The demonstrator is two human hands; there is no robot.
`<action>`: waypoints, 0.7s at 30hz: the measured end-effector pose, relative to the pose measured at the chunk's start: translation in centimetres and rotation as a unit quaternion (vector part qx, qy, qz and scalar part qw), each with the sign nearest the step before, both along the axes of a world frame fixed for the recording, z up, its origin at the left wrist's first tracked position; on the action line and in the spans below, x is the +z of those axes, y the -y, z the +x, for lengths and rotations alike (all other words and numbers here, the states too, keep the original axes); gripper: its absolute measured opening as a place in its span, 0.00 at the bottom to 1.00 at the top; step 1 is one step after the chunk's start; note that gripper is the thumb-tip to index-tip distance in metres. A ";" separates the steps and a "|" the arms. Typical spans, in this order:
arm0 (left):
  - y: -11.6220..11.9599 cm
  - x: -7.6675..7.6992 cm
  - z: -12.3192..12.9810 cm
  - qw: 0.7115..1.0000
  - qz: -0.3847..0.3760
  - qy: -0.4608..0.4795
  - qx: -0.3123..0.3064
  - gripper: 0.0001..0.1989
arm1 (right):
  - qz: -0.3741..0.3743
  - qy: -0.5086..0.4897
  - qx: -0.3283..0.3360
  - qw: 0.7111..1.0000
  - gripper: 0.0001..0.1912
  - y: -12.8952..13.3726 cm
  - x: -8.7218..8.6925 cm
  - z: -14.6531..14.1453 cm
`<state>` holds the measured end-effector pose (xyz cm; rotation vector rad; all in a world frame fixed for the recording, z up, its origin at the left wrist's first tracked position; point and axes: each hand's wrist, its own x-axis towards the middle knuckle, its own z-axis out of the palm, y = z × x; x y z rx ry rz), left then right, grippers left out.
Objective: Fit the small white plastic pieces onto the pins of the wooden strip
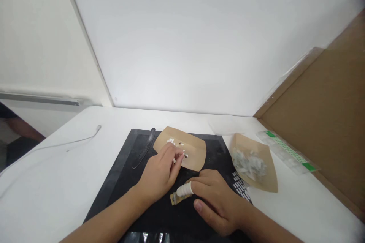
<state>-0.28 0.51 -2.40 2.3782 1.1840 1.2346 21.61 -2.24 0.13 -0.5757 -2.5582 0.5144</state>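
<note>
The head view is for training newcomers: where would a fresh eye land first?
Probably on the black mat at the bottom centre, stark against the white table. Next, the white cover on a finger of the right hand, then the left hand reaching into the tan tray at the mat's far edge.

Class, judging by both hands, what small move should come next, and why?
Perhaps lift the left hand gently out of the tray beneath it, fingertips together: they look pinched low among loose white bits, though whether they grip one is too small to tell.
</note>
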 end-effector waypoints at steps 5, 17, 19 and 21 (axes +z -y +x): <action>0.0 -0.1 0.0 1.000 0.002 0.002 0.002 0.06 | -0.015 0.037 0.000 0.999 0.26 -0.1 0.1 -0.1; 0.1 0.0 -0.1 1.000 -0.002 0.005 -0.001 0.06 | 0.020 0.004 -0.035 0.999 0.23 -0.5 -0.7 0.5; 0.1 0.0 -0.1 1.000 -0.004 0.005 0.000 0.06 | 0.026 0.009 -0.036 0.999 0.23 -0.6 -0.7 0.6; 0.1 0.0 0.0 1.000 -0.006 0.004 0.001 0.06 | 0.028 0.020 -0.032 0.999 0.22 -0.7 -0.6 0.5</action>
